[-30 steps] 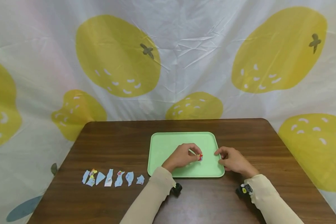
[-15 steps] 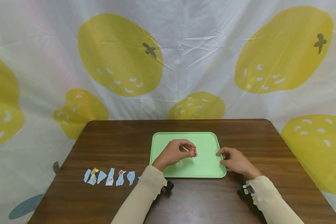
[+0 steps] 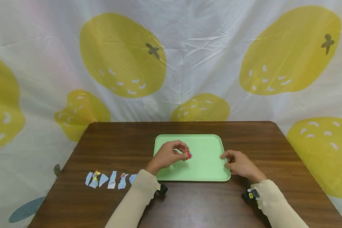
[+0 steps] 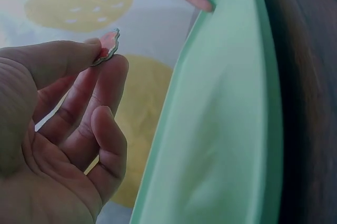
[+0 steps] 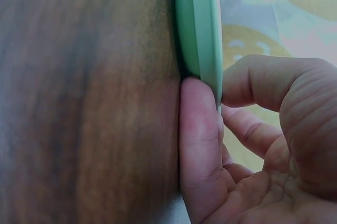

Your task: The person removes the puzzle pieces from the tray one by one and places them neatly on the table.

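Between thumb and fingertips, my left hand (image 3: pixel 168 155) pinches a small red and pale blue picture piece (image 3: pixel 189 154) above the left-middle of a light green tray (image 3: pixel 208 158). In the left wrist view this piece (image 4: pixel 109 46) is thin, with a wavy edge. My right hand (image 3: pixel 240 164) grips the tray's right rim; the right wrist view shows the thumb on one side of the rim (image 5: pixel 210 50) and a finger (image 5: pixel 200 134) against the other, close to the tabletop. Left of the tray lie several similar pale blue pieces (image 3: pixel 112 180) in a row.
The tray rests on a dark brown wooden table (image 3: pixel 202 205). A light curtain (image 3: pixel 199 57) with yellow fruit prints hangs behind the table. The left sleeve (image 3: pixel 136 196) passes over the table beside the row of pieces. Each wrist wears a small black device (image 3: pixel 249 194).
My left hand has moved left over the tray with the picture piece, and its sleeve now covers the rightmost piece of the row. The right hand keeps its hold on the rim.
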### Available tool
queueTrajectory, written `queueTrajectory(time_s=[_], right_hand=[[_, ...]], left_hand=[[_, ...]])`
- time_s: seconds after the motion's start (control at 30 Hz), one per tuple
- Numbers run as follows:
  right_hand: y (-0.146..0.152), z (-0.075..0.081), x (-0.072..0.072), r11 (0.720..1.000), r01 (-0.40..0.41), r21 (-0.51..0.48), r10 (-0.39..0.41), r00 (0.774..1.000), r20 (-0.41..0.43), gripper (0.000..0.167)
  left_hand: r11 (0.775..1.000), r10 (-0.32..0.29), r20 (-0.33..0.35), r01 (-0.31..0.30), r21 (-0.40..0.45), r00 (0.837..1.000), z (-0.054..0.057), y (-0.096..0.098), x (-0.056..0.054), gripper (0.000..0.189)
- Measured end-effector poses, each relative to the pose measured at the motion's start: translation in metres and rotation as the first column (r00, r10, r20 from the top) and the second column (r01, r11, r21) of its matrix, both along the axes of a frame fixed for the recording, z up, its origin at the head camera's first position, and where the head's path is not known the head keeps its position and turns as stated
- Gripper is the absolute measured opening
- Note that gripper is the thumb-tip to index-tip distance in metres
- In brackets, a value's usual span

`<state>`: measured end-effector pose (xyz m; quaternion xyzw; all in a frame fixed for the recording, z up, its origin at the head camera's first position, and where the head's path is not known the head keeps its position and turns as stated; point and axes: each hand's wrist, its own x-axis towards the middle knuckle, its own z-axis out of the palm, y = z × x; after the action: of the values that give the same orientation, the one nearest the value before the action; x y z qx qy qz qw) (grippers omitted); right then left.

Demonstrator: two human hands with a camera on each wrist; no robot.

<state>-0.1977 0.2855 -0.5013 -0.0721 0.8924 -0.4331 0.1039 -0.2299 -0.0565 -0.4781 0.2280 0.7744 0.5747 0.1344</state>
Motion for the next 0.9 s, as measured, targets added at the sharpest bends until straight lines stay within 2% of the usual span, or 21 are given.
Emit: queueTrajectory(time_s=[0.13, 0.27, 0.67, 0.9], right_hand=[[0.0, 0.0, 0.0, 1.0, -0.001, 0.003, 0.001, 1.0, -0.005, 0.03], [0.0, 0.0, -0.001, 1.0, -0.003, -0.001, 0.003, 1.0, -0.001, 0.03], [-0.001, -0.001, 0.0, 1.0, -0.001, -0.001, 0.001, 1.0, 0.01, 0.031], [-0.002, 0.001, 0.001, 1.0, -0.001, 0.013, 0.001, 1.0, 0.008, 0.032]], left_hand=[[1.0, 0.014, 0.017, -0.015, 0.021, 1.0, 0.004, -0.009, 0.001, 0.023], [0.999, 0.036, 0.002, -0.036, 0.026, 0.999, 0.006, -0.02, 0.002, 0.025], [0.995, 0.103, 0.013, -0.104, 0.015, 0.995, 0.005, -0.063, 0.009, 0.028], [0.989, 0.143, -0.033, -0.141, 0.041, 0.989, 0.005, -0.091, 0.012, 0.028]])
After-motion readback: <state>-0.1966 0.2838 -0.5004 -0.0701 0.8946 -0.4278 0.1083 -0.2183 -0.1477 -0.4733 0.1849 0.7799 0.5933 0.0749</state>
